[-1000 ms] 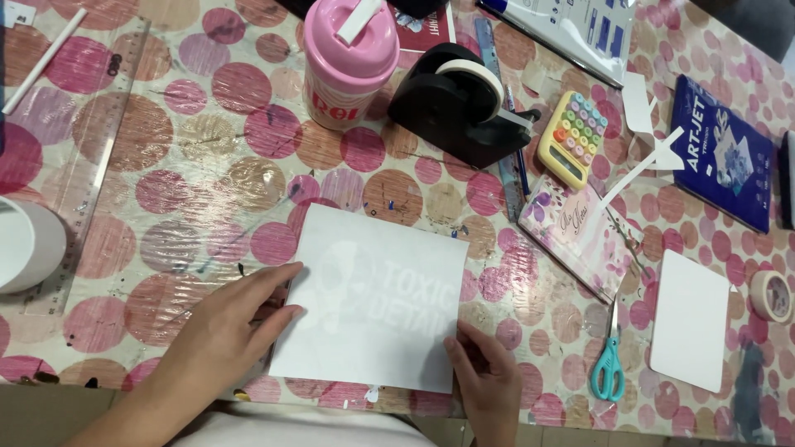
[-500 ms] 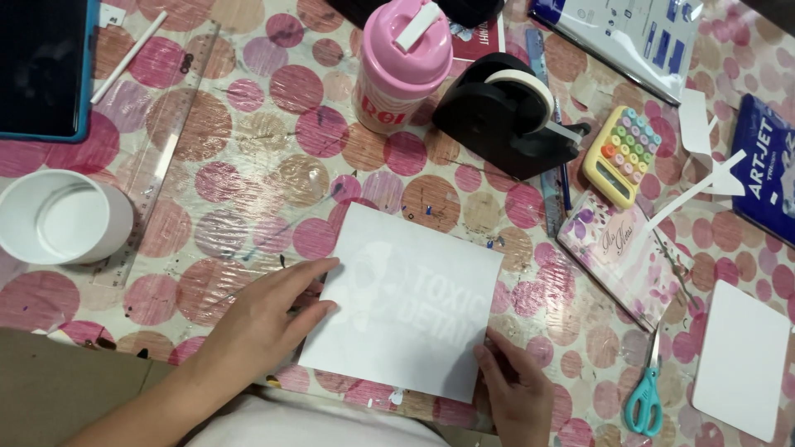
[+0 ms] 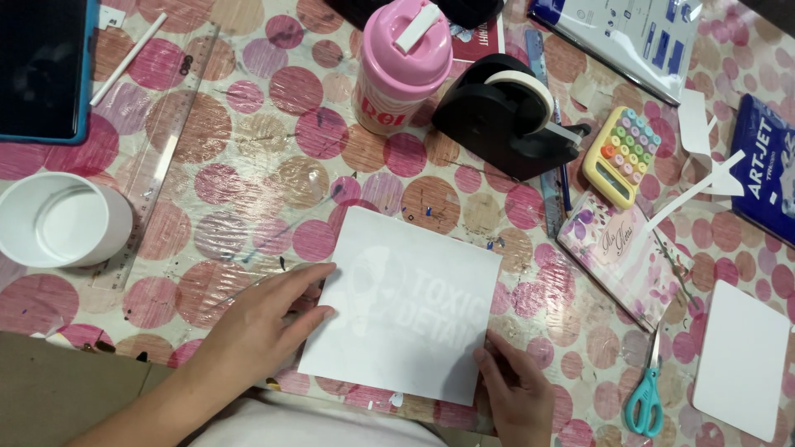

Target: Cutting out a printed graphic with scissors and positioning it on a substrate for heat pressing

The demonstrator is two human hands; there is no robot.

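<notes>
A white sheet (image 3: 406, 306) lies flat on the dotted tablecloth (image 3: 248, 190), near the table's front edge and slightly turned (faint grey print shows through it). The left hand (image 3: 257, 327) rests beside its left edge, fingers spread and loosely curved, fingertips touching the paper's edge without clamping it. The right hand (image 3: 517, 389) sits at the lower right corner, fingers curled with the tips pressing on the sheet; whether it pinches the corner cannot be told.

Behind the sheet stand a pink bottle (image 3: 402, 62) and a black tape dispenser (image 3: 509, 116), just beside each other. Right of the dispenser lies a yellow calculator (image 3: 628, 156), and below it a floral notebook (image 3: 621, 252). Teal scissors (image 3: 648, 389) lie right of the right hand, near a white card (image 3: 741, 360). Far left stand a white cup (image 3: 62, 219), a clear ruler (image 3: 161, 157) and a tablet (image 3: 41, 66).
</notes>
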